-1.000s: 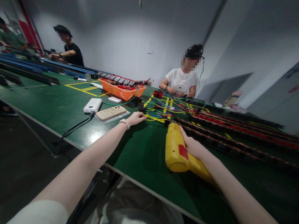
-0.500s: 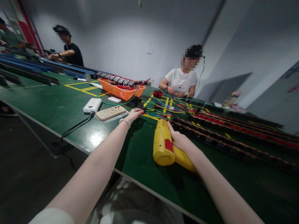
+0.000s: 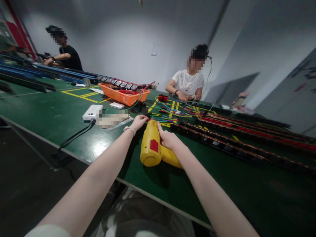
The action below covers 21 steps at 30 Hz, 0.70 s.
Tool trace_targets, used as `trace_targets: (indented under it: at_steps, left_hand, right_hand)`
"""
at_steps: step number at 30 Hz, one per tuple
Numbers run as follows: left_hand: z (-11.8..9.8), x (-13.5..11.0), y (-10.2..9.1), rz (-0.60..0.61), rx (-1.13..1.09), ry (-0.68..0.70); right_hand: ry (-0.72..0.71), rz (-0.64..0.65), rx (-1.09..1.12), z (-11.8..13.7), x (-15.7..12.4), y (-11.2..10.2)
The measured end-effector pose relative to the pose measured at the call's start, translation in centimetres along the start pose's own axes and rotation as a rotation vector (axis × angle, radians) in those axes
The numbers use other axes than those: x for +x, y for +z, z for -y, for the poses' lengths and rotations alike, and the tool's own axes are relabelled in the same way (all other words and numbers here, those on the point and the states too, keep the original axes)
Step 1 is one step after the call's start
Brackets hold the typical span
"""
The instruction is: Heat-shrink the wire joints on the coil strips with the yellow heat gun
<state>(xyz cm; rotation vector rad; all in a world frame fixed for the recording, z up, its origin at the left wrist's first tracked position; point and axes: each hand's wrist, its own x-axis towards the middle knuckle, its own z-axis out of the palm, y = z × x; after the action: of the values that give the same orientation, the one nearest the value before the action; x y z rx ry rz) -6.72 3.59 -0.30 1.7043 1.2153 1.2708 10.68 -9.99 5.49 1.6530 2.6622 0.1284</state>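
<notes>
My right hand is closed round the handle of a yellow heat gun, which has a red patch on its back. Its nozzle points away from me, close to the fingertips of my left hand. Those fingers pinch the end of a wire; a bit of red shows at their tips, and the heat gun partly covers the rest. Beyond both hands lies a loose bundle of coloured wires, leading right to long dark rails with copper-coloured edges.
An orange basket holds parts and wires. Left of my hand lie a white power bank with a black cable, a beige phone-shaped item and a small white case. A co-worker in white sits across the green table.
The heat gun in my right hand has moved left, bringing its nozzle up to my left fingertips. My left hand keeps its pinch. The whole view has shifted slightly.
</notes>
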Motion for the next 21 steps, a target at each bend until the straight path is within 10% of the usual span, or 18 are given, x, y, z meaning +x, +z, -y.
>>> trace_targets:
  at_steps: [21]
  left_hand:
    - [-1.1, -0.7, -0.2, -0.022, -0.135, -0.086]
  right_hand:
    - [0.044, 0.051, 0.041, -1.7, -1.9, 0.6]
